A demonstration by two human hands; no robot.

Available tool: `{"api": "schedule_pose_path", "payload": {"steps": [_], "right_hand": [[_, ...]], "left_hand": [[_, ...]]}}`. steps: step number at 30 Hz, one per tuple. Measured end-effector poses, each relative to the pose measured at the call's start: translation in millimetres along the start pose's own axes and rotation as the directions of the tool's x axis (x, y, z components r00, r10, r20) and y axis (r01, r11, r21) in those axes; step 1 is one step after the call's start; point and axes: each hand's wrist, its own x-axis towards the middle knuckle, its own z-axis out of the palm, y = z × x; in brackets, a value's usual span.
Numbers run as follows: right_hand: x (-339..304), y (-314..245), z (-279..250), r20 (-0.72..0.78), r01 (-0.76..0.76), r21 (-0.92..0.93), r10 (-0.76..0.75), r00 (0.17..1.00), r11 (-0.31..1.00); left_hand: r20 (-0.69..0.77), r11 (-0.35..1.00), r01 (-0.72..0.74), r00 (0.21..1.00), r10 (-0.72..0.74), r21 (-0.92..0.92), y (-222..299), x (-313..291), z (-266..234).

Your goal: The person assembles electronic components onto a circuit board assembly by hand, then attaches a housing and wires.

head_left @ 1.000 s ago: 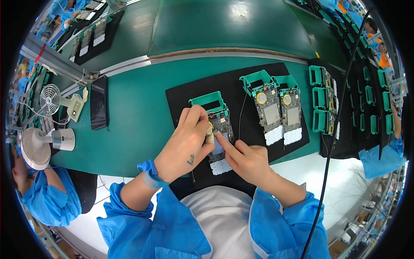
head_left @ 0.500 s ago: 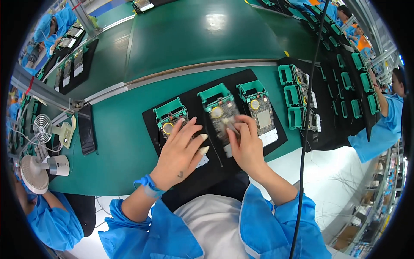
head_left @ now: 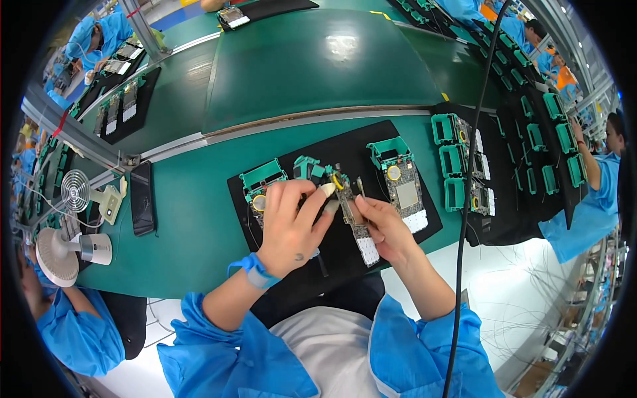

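Observation:
A circuit board (head_left: 348, 211) with a yellow-rimmed round part and a white lower end is tilted on edge between my hands. At its upper end is a green plastic frame (head_left: 309, 167). My left hand (head_left: 289, 229), with pale finger cots on some fingers, closes on the board's upper left side near the round part. The board's right side is gripped by my right hand (head_left: 388, 229). Partly hidden behind my left hand lies a second board with a green frame (head_left: 264, 175). To the right rests a third board (head_left: 406, 189) with its green frame, flat on the black mat (head_left: 318, 277).
A black phone (head_left: 142, 199) and two small fans, one white (head_left: 58, 255), stand at the left. More framed boards (head_left: 479, 166) sit at the right. A black cable (head_left: 462, 265) hangs down in front. Co-workers sit at both sides.
The middle board has gone from lying face-up to tilted on edge, raised by both hands. My left hand has moved right, from the left board onto it. The view has shifted slightly.

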Motion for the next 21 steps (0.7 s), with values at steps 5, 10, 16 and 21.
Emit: {"api": "schedule_pose_path", "payload": {"steps": [5,10,16,21], "right_hand": [[-4.9,3.9,2.0,-0.012,-0.003,0.033,0.004,1.0,0.999],[-6.1,7.2,1.9,-0.036,0.086,-0.049,-0.088,0.996,0.995],[-7.6,23.6,-2.0,-0.052,0.337,-0.606,-0.458,0.887,0.721],[-15.3,8.9,10.4,0.203,0.518,-0.826,-0.738,0.644,0.224]], "left_hand": [[-0.058,0.984,-0.156,0.985,0.161,0.081,-5.2,9.0,5.9],[-0.037,0.985,-0.163,0.986,0.165,0.057,-10.7,8.8,1.0],[0.189,0.948,0.131,0.979,-0.077,-0.291,-17.7,1.9,-9.0],[0.342,0.964,0.127,0.939,-0.04,-0.236,-16.9,-0.3,-3.3]]}}
